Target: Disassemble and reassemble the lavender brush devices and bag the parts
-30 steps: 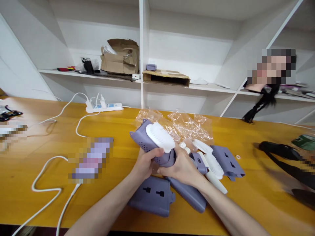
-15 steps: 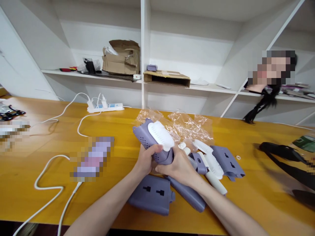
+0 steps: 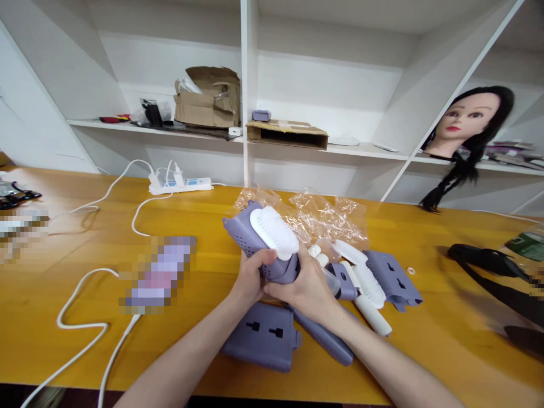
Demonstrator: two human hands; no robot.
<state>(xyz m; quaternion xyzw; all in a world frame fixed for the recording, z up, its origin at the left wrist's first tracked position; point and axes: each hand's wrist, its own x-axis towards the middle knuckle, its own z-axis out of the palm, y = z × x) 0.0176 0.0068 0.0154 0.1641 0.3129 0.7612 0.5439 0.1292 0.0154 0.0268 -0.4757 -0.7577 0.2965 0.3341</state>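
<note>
Tabletop (image 3: 425, 351): left hand (image 3: 250, 279), right hand (image 3: 306, 287) hold one brush (image 3: 274, 232); seemingly two covers (image 3: 261, 338).

Purple hole-dotted casing (image 3: 245, 241) w/ white comb (image 3: 274, 232); table (image 3: 199, 232) orange-yellow; shelves (image 3: 361, 150) white.

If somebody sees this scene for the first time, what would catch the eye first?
At the centre, the left hand and right hand grip a purple perforated shell with a white toothed piece on top, above the yellow table. Far right on the shelf stands a mannequin head with a dark braid.
</note>
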